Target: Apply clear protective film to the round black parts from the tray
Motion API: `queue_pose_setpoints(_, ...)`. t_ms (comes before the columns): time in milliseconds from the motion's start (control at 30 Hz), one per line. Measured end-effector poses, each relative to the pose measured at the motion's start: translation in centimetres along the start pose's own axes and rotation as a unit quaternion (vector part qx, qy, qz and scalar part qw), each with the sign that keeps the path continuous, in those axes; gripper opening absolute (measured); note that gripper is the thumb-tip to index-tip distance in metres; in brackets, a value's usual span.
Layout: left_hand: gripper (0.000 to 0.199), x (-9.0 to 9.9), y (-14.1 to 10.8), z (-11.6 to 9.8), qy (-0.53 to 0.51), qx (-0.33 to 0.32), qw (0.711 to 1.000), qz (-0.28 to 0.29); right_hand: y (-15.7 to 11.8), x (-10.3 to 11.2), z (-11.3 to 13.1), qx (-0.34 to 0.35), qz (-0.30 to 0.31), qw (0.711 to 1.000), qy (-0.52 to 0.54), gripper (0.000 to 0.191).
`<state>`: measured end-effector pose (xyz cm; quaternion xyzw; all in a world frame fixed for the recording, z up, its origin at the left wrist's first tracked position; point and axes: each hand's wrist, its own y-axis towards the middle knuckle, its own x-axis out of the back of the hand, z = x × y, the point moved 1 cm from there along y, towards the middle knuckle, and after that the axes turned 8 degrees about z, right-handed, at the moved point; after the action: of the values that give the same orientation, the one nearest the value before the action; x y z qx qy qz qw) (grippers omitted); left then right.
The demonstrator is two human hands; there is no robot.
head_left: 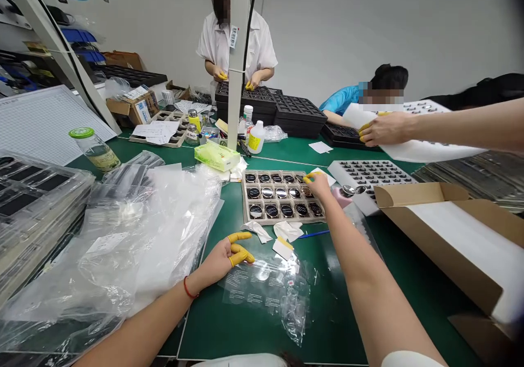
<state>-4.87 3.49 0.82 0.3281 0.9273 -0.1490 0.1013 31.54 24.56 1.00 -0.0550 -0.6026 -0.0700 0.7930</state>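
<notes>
My left hand [229, 252], with yellow covers on its fingertips, hovers over the green table just left of a clear printed plastic sheet [256, 290]. Its fingers are apart and nothing is in them. My right hand [318, 184] reaches to the upper right corner of a compartment tray [250, 221] that holds several round dark, glossy pieces [280, 193]. The fingers there are bent close together at a back compartment, and anything between them is too small to name. Crumpled white tissues [287, 230] and a small white and yellow pad [283, 248] lie in front of the tray.
Plastic bags [155, 230] cover the left side. A green tissue pack [216, 156] and bottles stand behind the tray. An open cardboard box [450, 247] and a white foam tray [372, 173] are right. Another person's hand [387, 128] holds a white sheet there. Two people sit or stand behind.
</notes>
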Motion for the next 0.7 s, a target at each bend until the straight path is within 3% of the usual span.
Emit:
queue_pose_setpoints(200, 0.053, 0.1, 0.0, 0.7, 0.001, -0.01, 1.0, 0.0, -0.8, -1.4, 1.1, 0.006, 0.033, 0.998, -0.046, 0.033)
queue_pose_setpoints(400, 0.053, 0.5, 0.2, 0.7, -0.006, -0.019, 1.0, -0.008, -1.9, -0.6, 0.2, -0.051, 0.025, 0.995, -0.082, 0.032)
queue_pose_setpoints(567, 0.052, 0.2, 0.0, 0.5, 0.007, -0.014, 1.0, 0.005, -2.7, -0.3, -0.3, -0.052, 0.065, 0.994, -0.074, 0.024)
queue_pose_setpoints(700, 0.051, 0.0, -0.2, 0.3, 0.011, -0.013, 1.0, 0.007, -3.3, 0.6, 0.0, -0.056, 0.046, 0.996, -0.044, 0.025)
